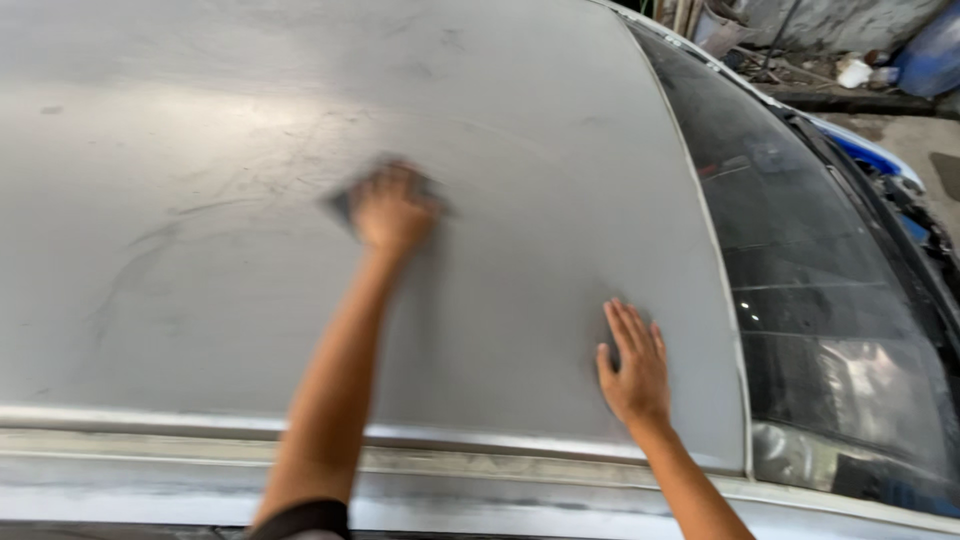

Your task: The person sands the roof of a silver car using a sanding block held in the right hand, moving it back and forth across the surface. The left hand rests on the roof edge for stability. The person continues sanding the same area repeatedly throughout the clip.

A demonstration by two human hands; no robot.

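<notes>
A dull grey car roof [200,120] filled the left and middle of the view, its surface matt and crossed by faint scuffs and swirl marks, with a paler, brighter rail [150,450] running along its near edge. Out over the middle of the panel the left hand [393,208] lay pressed down, fingers bent and close together over a small dark sanding sheet [342,203], which lay flat on the metal well away from every edge. The hand and the sheet were blurred, so the sheet's full outline could not be made out; one corner stuck out from under the hand toward the left, and which way its long axis ran could not be told. The left forearm reached up from the near edge, leaning slightly to the right. Further right, near the roof's near right corner, the right hand [632,365] rested flat on the panel, holding nothing, fingers straight and lightly spread, pointing away and a little to the left. Beyond the roof's curved right edge lay the dark windscreen [800,260], and past that a patch of blue bodywork [870,155] and some clutter on the ground [850,60]
</notes>
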